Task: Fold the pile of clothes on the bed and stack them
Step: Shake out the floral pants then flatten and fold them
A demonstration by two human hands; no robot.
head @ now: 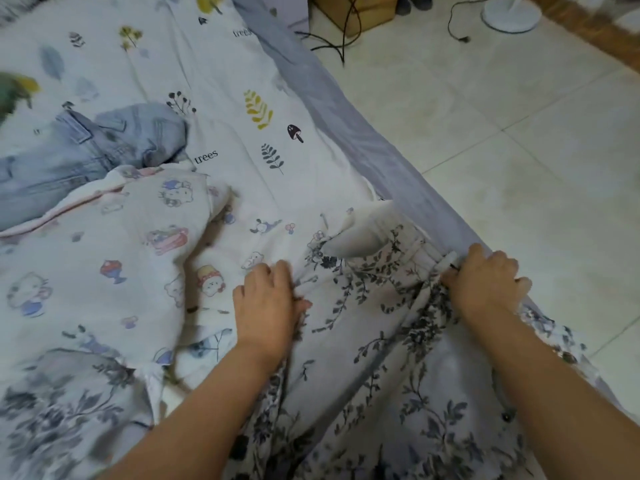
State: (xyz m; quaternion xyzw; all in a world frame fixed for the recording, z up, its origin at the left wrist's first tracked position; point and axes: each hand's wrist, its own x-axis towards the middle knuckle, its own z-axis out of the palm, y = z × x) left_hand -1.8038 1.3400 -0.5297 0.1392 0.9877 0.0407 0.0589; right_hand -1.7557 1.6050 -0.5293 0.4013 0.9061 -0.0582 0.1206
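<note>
A white garment with a dark floral print [367,327] lies spread on the bed in front of me, near the bed's right edge. My left hand [266,303] grips its left edge, fingers curled into the fabric. My right hand [485,282] holds its top right corner by the waistband, close to the edge of the bed. A white cartoon-print garment [114,258] lies crumpled to the left. Light blue jeans [86,150] lie bunched behind it. Another floral-print piece [59,410] lies at the lower left.
The bed has a white sheet with leaf prints [225,81] and a grey-lilac border [346,123] along its right edge. To the right is a tiled floor [519,150] with black cables [332,39], a cardboard box [360,8] and a white fan base [509,12].
</note>
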